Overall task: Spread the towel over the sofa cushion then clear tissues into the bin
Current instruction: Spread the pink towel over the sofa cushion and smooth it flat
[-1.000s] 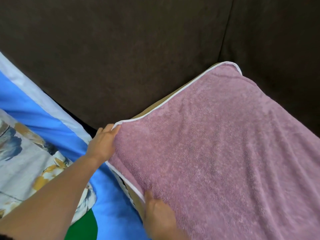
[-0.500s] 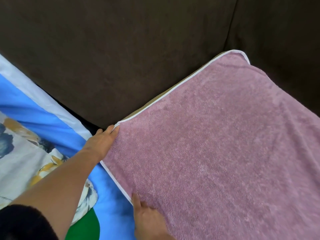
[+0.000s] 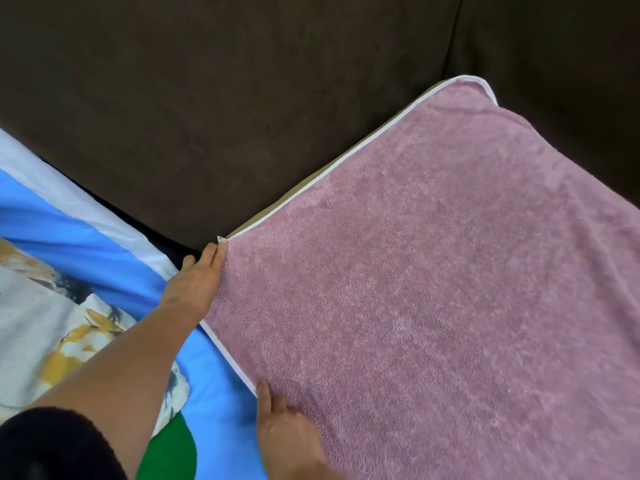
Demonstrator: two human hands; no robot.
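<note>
I'm looking down at a dark brown sofa backrest (image 3: 242,109), soft and matte, with one vertical seam near the right. One pink terry towel (image 3: 433,289), fuzzy and edged in white piping, lies flat over a tan sofa cushion (image 3: 273,211), of which only a thin strip shows along the towel's far edge. To the left lies one smooth printed cloth (image 3: 69,237) in blue, white and green with a floral patch. I count two hands. My left hand (image 3: 195,282) lies along the towel's left edge, fingers straight and pressed together, tips at the corner; whether it pinches the hem I cannot tell. My right hand (image 3: 287,434) rests flat on the towel's near edge, fingers together, a finger along the piping.
</note>
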